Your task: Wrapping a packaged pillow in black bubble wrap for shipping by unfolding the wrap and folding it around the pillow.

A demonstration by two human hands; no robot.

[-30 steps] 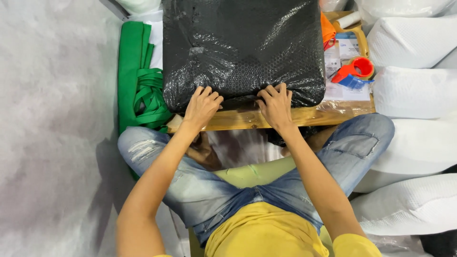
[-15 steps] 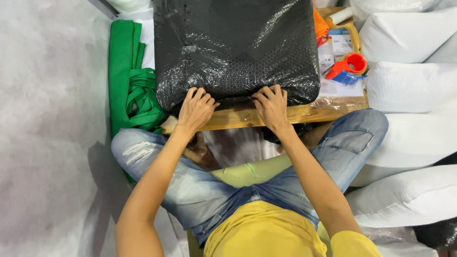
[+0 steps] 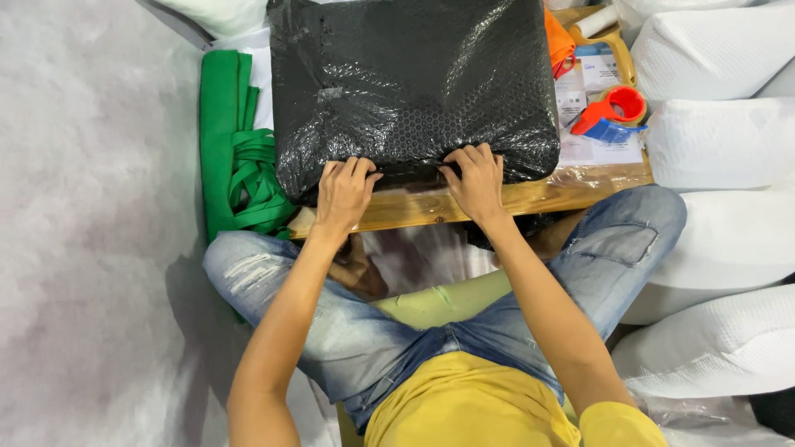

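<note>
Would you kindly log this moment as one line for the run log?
left hand: on near edge of black bubble-wrapped parcel | right hand: same edge | parcel on wooden table | tape dispenser at right

The big square parcel wrapped in bubble wrap (image 3: 414, 87) is black, with a shiny pattern of tiny round bubbles all over it. The low wooden table (image 3: 530, 199) under it is honey brown with darker wood lines. The folded cloth bags with straps (image 3: 236, 149) are bright green. The plastic tape dispenser (image 3: 613, 112) is red with a blue part. A small piece of cloth (image 3: 559, 41) is orange. The puffy padded bundles (image 3: 720, 141) are white with a fine dotted pattern. The ripped denim jeans (image 3: 348, 331) are faded blue with pale patches, and the shirt (image 3: 464, 410) is yellow. The soft floor sheet (image 3: 91, 248) is pale grey and cloudy.
</note>
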